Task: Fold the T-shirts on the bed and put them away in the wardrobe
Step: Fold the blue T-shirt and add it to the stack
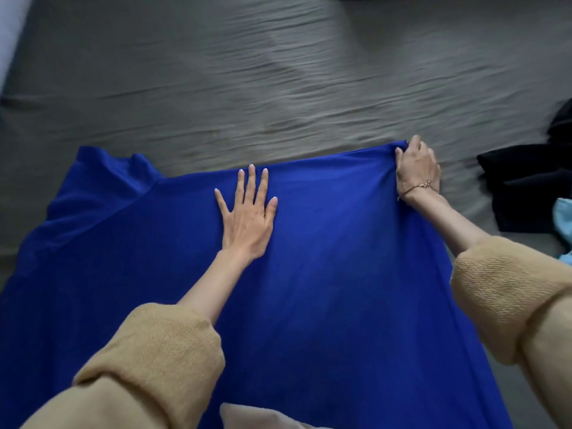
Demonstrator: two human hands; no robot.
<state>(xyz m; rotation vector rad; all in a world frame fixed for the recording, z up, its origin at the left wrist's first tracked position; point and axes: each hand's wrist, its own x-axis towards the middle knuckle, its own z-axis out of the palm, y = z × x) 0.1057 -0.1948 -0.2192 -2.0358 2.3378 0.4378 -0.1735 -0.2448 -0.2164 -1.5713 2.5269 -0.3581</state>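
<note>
while the blue t-shirt (309, 274) lies spread flat on the grey bed (247, 88), folding looks barely begun: the left hand (247, 218) presses it with straight, splayed fingers and the right hand (416, 168) pinches its far right corner. no wardrobe shows. counted: one blue shirt in work, one dark garment heap (532, 187) at right, and a pale blue scrap (565, 218) beside it.

We see a plain royal-blue T-shirt (325, 258) on the grey, finely rippled bed (247, 88). Right of our right grip (416, 168) lie black clothes (532, 181) and pale blue cloth (565, 212). Our sleeves (161, 351) are tan knit.
</note>
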